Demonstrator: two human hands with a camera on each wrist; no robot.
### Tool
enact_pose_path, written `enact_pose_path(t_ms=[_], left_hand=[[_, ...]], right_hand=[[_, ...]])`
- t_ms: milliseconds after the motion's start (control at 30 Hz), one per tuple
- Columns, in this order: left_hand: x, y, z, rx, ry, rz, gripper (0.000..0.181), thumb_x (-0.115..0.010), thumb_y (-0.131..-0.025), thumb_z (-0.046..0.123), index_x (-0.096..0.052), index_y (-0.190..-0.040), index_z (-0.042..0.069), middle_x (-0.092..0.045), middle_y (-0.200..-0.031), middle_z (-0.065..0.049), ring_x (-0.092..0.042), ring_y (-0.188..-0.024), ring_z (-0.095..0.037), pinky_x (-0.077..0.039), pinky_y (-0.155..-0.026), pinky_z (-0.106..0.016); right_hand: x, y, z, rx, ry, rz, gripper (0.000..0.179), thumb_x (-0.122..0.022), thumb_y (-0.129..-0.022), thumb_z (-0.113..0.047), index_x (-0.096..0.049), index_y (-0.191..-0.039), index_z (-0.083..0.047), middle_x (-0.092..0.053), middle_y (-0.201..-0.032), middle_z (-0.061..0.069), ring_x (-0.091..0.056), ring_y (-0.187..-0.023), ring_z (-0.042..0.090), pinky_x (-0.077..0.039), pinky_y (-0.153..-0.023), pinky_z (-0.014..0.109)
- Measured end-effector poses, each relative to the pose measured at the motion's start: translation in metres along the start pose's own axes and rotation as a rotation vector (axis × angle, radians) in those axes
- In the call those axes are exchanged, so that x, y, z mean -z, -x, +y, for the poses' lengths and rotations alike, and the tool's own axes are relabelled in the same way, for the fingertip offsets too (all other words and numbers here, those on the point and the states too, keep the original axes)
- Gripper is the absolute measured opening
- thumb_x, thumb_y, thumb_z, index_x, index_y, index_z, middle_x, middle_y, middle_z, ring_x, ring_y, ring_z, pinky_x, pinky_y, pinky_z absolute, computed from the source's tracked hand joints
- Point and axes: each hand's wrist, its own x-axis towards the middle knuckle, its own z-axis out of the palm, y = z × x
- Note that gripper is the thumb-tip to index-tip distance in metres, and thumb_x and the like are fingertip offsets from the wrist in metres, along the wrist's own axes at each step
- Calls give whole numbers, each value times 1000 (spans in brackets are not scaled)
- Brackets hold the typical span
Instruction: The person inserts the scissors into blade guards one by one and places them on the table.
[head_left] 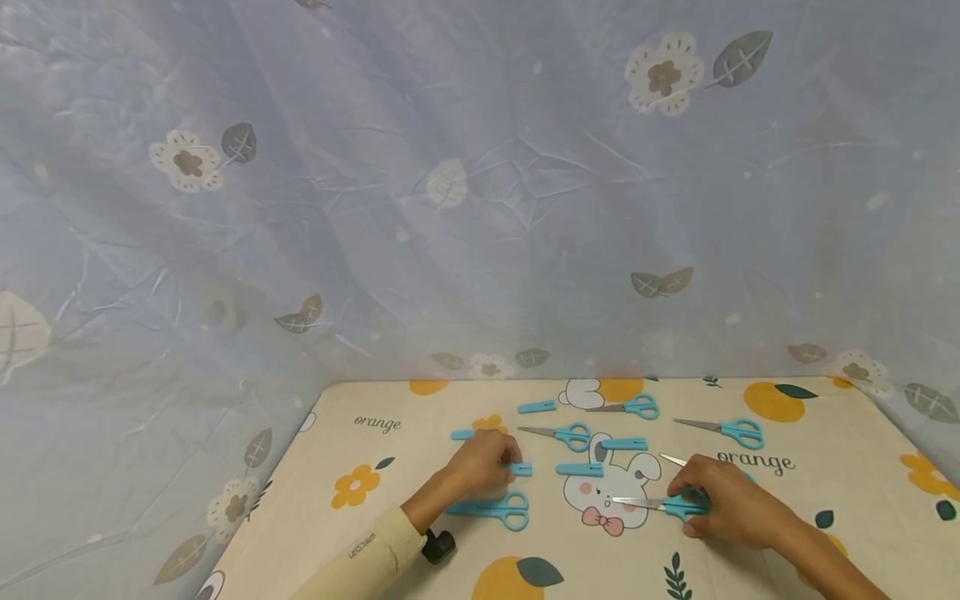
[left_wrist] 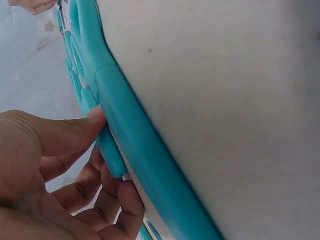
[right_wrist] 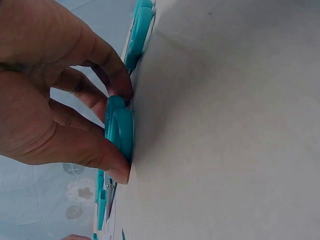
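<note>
My left hand [head_left: 483,464] pinches a blue scissors cap [left_wrist: 111,152] between thumb and fingers, low over the cloth. Just nearer than that hand lies a pair of capped scissors [head_left: 513,510], its blue sheath [left_wrist: 135,120] large in the left wrist view. At the right, my right hand [head_left: 723,504] holds bare scissors [right_wrist: 125,130] by their blue handles, thumb on one side and fingers on the other. Their blades [head_left: 636,502] point left over the printed rabbit. Behind the right hand another pair of scissors [head_left: 671,459] is mostly hidden, its blade tip showing.
Farther back lie more bare scissors [head_left: 572,436], with one pair [head_left: 639,407] at the rear and one [head_left: 738,432] to the right. Loose blue caps [head_left: 579,470] are scattered among them. A patterned curtain [head_left: 480,250] hangs behind the printed tablecloth [head_left: 420,467].
</note>
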Motion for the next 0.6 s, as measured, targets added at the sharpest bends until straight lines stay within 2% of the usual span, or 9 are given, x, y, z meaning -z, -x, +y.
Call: enact_pose_path(t_ms=[100,267,400,600], left_hand=[[1,1,1,-18,-20,-1,15,-86,-89,5,-78,-98,14,-72,-94,3,-60,-86,-7,-54,-81,-27],[5,2,2,-38,-28,-4,19,-83,-88,-1,-77,-98,13,-74,-94,0,-63,-87,-10,-55,-80,-28],[9,5,3,-26,-10,-9,25,-78,-84,-9,-77,-98,12,-74,-94,-1,-62,-85,-11,-54,-79,-27],[13,9,3,2,14,-28,31,-74,-81,-13,-78,-99,11,-77,-98,-5,-66,-88,-14,-56,-80,-29]], right_hand=[[0,0,1,11,-20,-2,36,-99,-74,-21,-78,-103,-18,-62,-99,-8,-50,-85,3,-49,-77,25],[2,-1,-1,-31,-76,-26,35,-98,-75,-17,-73,-99,-20,-61,-90,-8,-49,-81,4,-45,-71,24],[3,-1,-3,-64,-85,-13,36,-97,-76,-15,-69,-98,-22,-63,-85,-10,-49,-78,4,-44,-70,24],[3,0,-4,-107,-67,6,33,-96,-77,-14,-72,-97,-24,-65,-86,-12,-50,-80,8,-45,-72,26]])
